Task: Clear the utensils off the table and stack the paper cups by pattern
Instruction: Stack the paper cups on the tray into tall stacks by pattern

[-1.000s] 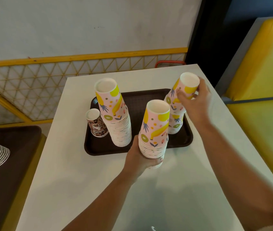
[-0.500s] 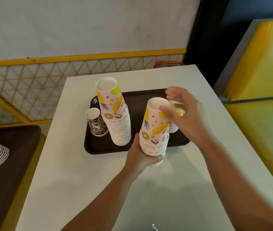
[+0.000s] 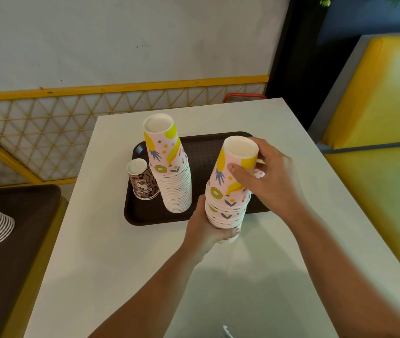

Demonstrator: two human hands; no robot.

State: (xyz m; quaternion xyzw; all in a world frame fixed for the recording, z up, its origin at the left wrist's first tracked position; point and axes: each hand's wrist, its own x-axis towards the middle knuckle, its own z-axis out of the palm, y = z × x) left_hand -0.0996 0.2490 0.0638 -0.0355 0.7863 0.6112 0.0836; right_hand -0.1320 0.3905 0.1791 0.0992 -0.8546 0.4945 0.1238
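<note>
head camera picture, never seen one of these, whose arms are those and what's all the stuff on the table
The picture comes from a camera worn on a person's head, looking forward and down, so the two bare arms reaching in from the bottom are that person's own. There is no machine.

On the white table lies a dark brown tray. On it stand a tall stack of fruit-patterned paper cups and, beside it, one small leopard-print cup, all upside down.

The left hand grips the bottom of a second fruit-patterned stack, held near the tray's front edge. The right hand has its fingers curled round the top cup of that stack. A few more cups seem to sit behind that hand, mostly hidden.
</note>
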